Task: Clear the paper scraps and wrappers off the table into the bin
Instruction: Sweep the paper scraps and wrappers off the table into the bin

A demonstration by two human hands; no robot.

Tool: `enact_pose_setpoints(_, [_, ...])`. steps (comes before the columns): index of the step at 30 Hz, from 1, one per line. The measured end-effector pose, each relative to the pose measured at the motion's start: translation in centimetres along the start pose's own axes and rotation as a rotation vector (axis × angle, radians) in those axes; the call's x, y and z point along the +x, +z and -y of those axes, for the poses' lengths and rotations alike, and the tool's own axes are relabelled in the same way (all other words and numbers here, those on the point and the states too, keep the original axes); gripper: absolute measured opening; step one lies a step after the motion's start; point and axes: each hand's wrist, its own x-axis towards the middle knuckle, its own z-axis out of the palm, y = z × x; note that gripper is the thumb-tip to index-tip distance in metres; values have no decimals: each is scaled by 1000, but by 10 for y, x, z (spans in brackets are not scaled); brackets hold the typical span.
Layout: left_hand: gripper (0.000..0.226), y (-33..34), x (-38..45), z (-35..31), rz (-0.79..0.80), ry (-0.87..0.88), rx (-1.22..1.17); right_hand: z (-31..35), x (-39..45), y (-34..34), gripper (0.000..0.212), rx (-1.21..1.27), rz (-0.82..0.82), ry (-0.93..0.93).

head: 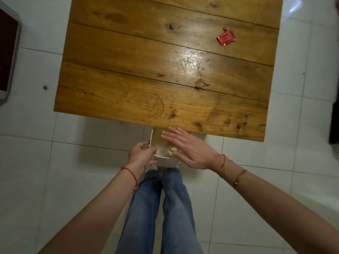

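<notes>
This looks like a room in a home rather than a workplace. A plain plank tabletop (128, 70) of knotty, varnished wood, marked with a ring stain and scuffs, stands on a floor of large glossy white tiles (36, 162) with thin dark joints. At the left edge sits part of a dark red, grey-framed piece of furniture (7, 57), too cropped to identify.

Both forearms are bare; no sleeves are seen. A thin red cord bracelet (130, 173) is worn at the left hand (140, 154) wrist. Two gold-toned bracelets (231, 171) are worn at the right hand (190, 153) wrist. The legs are covered by faded blue jeans (161, 208).
</notes>
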Motion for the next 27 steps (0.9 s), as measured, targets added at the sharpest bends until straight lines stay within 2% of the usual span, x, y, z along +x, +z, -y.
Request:
enact_pose_setpoints(3, [53, 2, -12, 6, 2, -2, 17, -2, -8, -14, 58, 23, -114, 89])
enact_pose_setpoints(8, [52, 16, -36, 14, 21, -34, 59, -25, -27, -50, 58, 41, -314, 345])
enact_pose_setpoints(13, [52, 48, -64, 23, 31, -14, 67, -59, -57, -87, 54, 93, -463, 440])
enact_pose_setpoints(22, [42, 133, -159, 27, 30, 137, 15, -75, -161, -151, 46, 135, -527, 266])
enact_pose_setpoints(27, [38, 188, -224, 18, 4, 255, -43, -81, -246, -193, 42, 53, -569, 154])
